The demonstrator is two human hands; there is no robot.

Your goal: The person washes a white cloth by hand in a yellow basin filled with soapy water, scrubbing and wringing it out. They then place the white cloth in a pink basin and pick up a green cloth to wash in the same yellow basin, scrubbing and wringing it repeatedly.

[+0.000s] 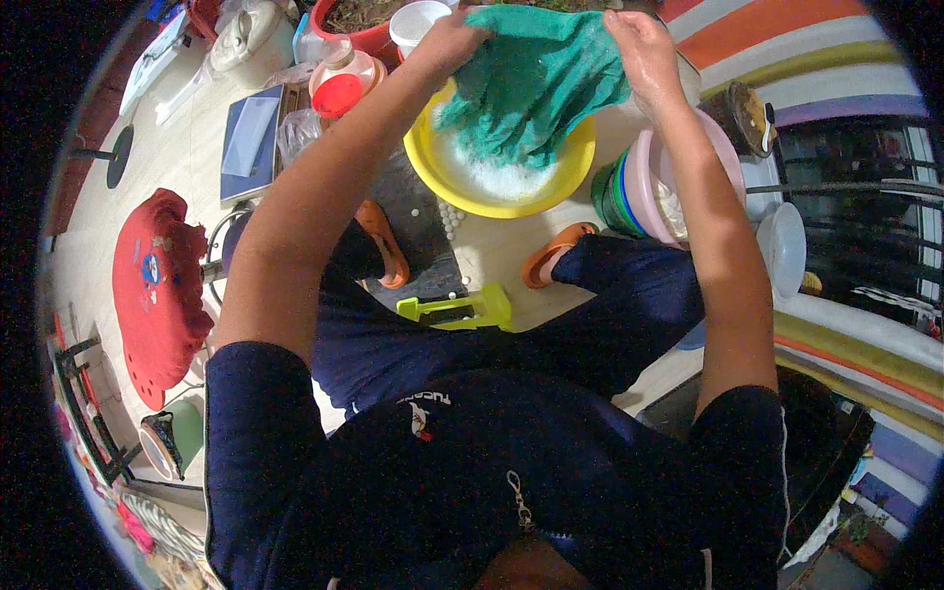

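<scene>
A wet green cloth (536, 84) is stretched between my two raised hands, its lower part hanging toward a yellow basin (500, 206). White suds (492, 177) fill the basin, and some foam clings to the fabric. At the cloth's upper left corner, my left hand (454, 41) is closed on it. My right hand (644, 57) pinches the upper right corner between thumb and fingers. Both hands are above the basin's far side. Whether the cloth's lowest edge touches the suds, I cannot tell.
Pink and green basins (644, 192) are stacked at the right. A lime-green plastic stool or frame (457, 310) lies between my feet, near small white balls. A red-covered chair (162, 285) stands left. Beyond are a red lid (337, 95) and a white tub (418, 22).
</scene>
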